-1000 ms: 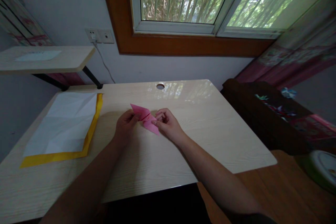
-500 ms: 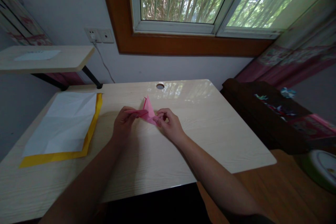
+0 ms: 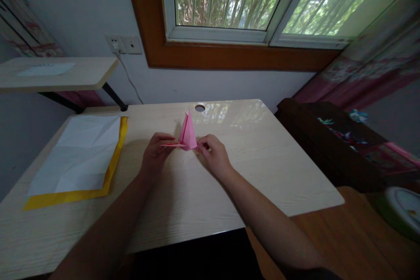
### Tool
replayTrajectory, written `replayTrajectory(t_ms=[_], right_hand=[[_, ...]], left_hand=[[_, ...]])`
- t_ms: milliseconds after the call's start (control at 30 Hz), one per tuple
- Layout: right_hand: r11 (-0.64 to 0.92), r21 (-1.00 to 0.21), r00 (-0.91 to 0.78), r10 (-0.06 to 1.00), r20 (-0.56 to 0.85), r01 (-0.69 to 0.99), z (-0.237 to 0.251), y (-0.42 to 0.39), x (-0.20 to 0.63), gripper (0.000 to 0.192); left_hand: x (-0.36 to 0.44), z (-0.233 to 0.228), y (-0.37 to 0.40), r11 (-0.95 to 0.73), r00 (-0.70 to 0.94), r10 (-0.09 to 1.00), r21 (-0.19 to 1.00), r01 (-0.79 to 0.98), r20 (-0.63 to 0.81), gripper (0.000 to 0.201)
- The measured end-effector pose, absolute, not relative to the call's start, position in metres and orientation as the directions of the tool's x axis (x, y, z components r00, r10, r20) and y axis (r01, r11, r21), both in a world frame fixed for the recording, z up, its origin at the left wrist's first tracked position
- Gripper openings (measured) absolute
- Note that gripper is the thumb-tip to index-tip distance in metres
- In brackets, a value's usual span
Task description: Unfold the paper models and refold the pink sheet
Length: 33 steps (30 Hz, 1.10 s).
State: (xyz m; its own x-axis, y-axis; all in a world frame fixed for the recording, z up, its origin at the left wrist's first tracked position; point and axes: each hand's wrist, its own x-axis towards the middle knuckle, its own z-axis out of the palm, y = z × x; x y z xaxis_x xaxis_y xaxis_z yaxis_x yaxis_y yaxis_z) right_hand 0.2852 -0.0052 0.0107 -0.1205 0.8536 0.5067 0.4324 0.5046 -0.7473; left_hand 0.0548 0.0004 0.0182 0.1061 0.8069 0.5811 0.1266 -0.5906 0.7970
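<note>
A folded pink paper (image 3: 187, 133) stands with one pointed flap upright near the middle of a pale wooden desk (image 3: 183, 183). My left hand (image 3: 156, 153) pinches the paper's flat lower flap from the left. My right hand (image 3: 213, 155) pinches its base from the right. Both hands rest low over the desk top.
A white sheet (image 3: 78, 153) lies on a yellow sheet (image 3: 115, 157) at the desk's left. A cable hole (image 3: 200, 107) sits at the desk's back edge, below a window. A side shelf (image 3: 55, 72) is at the left, dark furniture (image 3: 331, 140) at the right.
The pink paper lay flat and slanted between my hands; one flap has now swung up to stand upright. My hands stayed in nearly the same place.
</note>
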Motion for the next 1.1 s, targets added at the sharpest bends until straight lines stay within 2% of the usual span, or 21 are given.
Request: replayTrajectory(t_ms=[100, 200, 333, 433, 533, 600, 767, 933, 1033, 1100], right_hand=[[0.516, -0.747, -0.100, 0.844, 0.527, 0.420, 0.010, -0.003, 0.288, 0.013], [0.525, -0.747, -0.079, 0.835, 0.544, 0.407, 0.012, -0.003, 0.289, 0.017], [0.546, -0.732, -0.094, 0.822, 0.561, 0.407, 0.015, -0.006, 0.288, 0.019], [0.570, -0.717, -0.128, 0.810, 0.572, 0.401, 0.016, -0.007, 0.286, 0.020], [0.580, -0.713, -0.160, 0.807, 0.568, 0.394, 0.015, -0.007, 0.284, 0.020], [0.587, -0.709, -0.170, 0.803, 0.571, 0.391, 0.015, -0.007, 0.283, 0.021], [0.609, -0.684, -0.172, 0.784, 0.597, 0.402, 0.022, -0.012, 0.281, 0.024], [0.678, -0.629, -0.279, 0.733, 0.621, 0.381, 0.029, -0.018, 0.278, 0.032], [0.696, -0.613, -0.314, 0.717, 0.622, 0.374, 0.026, -0.019, 0.279, 0.020], [0.693, -0.621, -0.302, 0.720, 0.625, 0.367, 0.024, -0.018, 0.281, 0.014]], left_hand=[[0.056, 0.018, -0.002, -0.613, 0.242, 0.774, 0.788, 0.054, 0.585, 0.016], [0.060, 0.016, -0.004, -0.547, 0.325, 0.781, 0.835, -0.053, 0.533, 0.024], [0.065, 0.013, -0.002, -0.404, 0.248, 0.876, 0.911, -0.088, 0.413, 0.028], [0.066, 0.012, 0.000, -0.337, 0.191, 0.918, 0.938, -0.080, 0.347, 0.038], [0.066, 0.013, 0.001, -0.383, 0.232, 0.900, 0.924, 0.014, 0.370, 0.024], [0.065, 0.014, 0.001, -0.449, 0.251, 0.873, 0.890, 0.083, 0.418, 0.016], [0.060, 0.018, 0.001, -0.584, 0.204, 0.812, 0.757, 0.293, 0.547, 0.011], [0.057, 0.016, 0.003, -0.715, 0.308, 0.691, 0.557, 0.422, 0.654, 0.015], [0.058, 0.013, 0.002, -0.755, 0.374, 0.642, 0.470, 0.457, 0.669, 0.017], [0.059, 0.013, 0.001, -0.760, 0.378, 0.636, 0.461, 0.459, 0.673, 0.017]])
